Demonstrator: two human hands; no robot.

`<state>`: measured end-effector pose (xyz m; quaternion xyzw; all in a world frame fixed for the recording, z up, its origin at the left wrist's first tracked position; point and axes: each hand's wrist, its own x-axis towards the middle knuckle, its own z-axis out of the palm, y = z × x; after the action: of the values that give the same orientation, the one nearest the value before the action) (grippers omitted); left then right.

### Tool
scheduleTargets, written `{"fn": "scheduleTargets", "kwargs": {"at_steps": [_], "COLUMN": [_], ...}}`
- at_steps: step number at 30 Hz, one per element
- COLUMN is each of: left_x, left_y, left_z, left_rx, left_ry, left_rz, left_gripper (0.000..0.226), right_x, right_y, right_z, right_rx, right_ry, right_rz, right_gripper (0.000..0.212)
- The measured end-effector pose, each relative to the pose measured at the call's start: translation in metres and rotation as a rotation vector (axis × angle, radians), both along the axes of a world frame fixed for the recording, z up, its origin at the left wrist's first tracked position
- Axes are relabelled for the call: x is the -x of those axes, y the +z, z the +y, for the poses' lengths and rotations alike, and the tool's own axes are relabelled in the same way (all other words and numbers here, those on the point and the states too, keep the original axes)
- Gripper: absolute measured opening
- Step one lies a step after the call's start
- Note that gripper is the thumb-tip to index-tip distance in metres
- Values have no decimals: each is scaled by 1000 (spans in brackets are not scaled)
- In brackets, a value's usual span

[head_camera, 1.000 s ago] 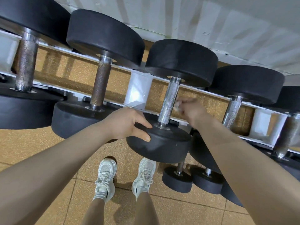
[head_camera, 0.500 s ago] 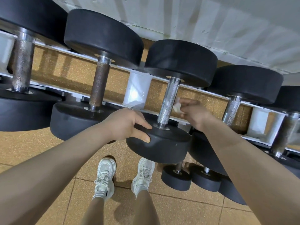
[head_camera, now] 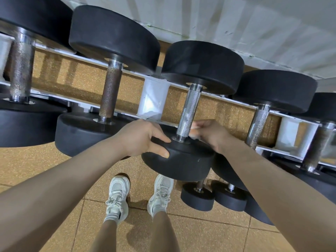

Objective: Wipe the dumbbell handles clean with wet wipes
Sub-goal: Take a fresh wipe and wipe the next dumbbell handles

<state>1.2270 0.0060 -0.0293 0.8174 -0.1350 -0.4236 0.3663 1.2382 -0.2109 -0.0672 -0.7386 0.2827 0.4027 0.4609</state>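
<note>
A black dumbbell with a bright knurled steel handle (head_camera: 189,113) lies across the white rack in the middle of the view. My left hand (head_camera: 143,137) grips the rim of its near black head (head_camera: 181,160). My right hand (head_camera: 211,135) holds a small white wet wipe (head_camera: 195,131) against the lower end of the handle, just above the near head. Most of the wipe is hidden by my fingers and blurred.
Other dumbbells lie on the rack: two with rusty handles (head_camera: 110,93) to the left, more (head_camera: 258,126) to the right. Small dumbbells (head_camera: 198,197) stand on the brown floor near my white shoes (head_camera: 118,197). A white wall (head_camera: 236,24) is behind the rack.
My right hand with the wipe has slid down the handle, from its middle toward the near head. My left hand has kept its grip on the head.
</note>
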Motion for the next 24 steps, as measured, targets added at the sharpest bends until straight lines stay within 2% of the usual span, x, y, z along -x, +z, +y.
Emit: {"fn": "scheduleTargets", "kwargs": {"at_steps": [3,4,6,9,12,14,15,17,20,21,22,24], "left_x": [1,1,1,1,3,4,4,6,9,11,12,13], "left_y": [0,0,0,-1,-1,-1,0,0,1,2,2,1], "left_z": [1,1,0,0,0,-1,-2,-2,-2,-2,-2,-1], "left_rx": [0,-1,-4,-9,-11,-20,-25,-32,-30,-32,-30,-23], "left_ry": [1,0,-2,1,9,12,11,22,42,37,32,25], "left_rz": [-10,-11,-1,4,4,15,18,11,3,-2,-11,-29], "left_gripper": [47,47,47,48,49,50,51,53,54,54,54,55], "right_x": [-32,-41,-51,-35,-13,0,3,2,-9,-14,-20,-36], "right_y": [5,4,0,-4,-7,-1,5,25,47,48,49,50], "right_z": [-6,-7,-4,4,1,0,1,5,13,18,24,37], "right_rx": [-215,-286,-320,-275,-16,102,165,376,552,586,620,735], "right_ry": [-654,-791,-800,-519,-73,93,106,197,569,752,939,1192], "right_rz": [-93,-123,-142,-126,-44,-68,-133,-428,-968,-1032,-999,-829], "right_gripper": [20,21,22,27,29,32,35,41,51,58,63,63]}}
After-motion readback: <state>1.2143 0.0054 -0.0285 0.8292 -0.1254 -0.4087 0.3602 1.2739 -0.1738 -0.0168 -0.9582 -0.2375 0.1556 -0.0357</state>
